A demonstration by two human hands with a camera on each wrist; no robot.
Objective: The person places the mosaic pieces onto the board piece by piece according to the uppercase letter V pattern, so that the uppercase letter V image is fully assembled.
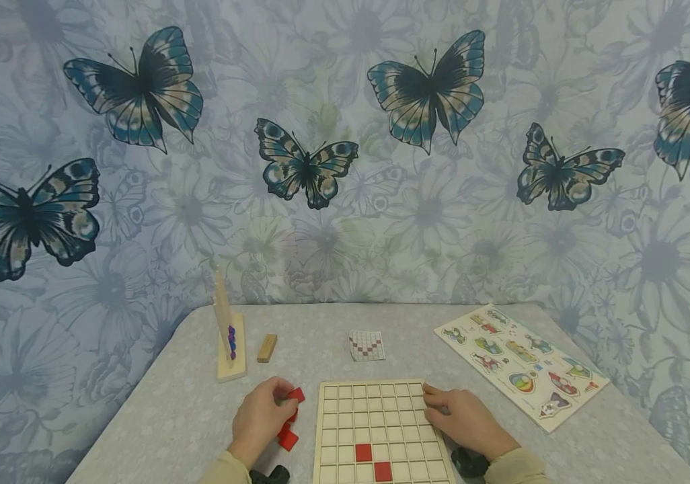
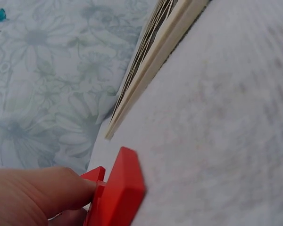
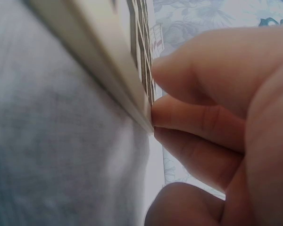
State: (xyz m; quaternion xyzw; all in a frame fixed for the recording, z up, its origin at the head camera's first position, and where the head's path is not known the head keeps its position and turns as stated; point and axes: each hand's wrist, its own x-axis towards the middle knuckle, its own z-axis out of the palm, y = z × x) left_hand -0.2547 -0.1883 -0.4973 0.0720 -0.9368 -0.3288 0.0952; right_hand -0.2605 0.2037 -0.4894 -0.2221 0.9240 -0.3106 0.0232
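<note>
Beside the board, my left hand [image 1: 263, 415] pinches at a red tile [image 1: 296, 394]; other red tiles [image 1: 288, 440] lie by its fingers. In the left wrist view the thumb of the left hand [image 2: 42, 195] is against a red tile [image 2: 120, 190], its other fingers mostly hidden. Two red tiles [image 1: 363, 452] [image 1: 383, 471] sit in separate, diagonally adjoining cells of the gridded wooden board [image 1: 378, 407]. My right hand [image 1: 463, 418] touches the board's upper right edge. In the right wrist view, fingertips of the right hand [image 3: 226, 117] rest against the board's side [image 3: 104, 42].
A small patterned card [image 1: 366, 345] lies behind the board. Back left are a wooden stand [image 1: 232, 368] with purple-blue pieces and a small wooden block [image 1: 267, 348]. A picture puzzle board [image 1: 520, 366] lies at the right. Butterfly-patterned fabric [image 1: 321, 255] rises behind the table.
</note>
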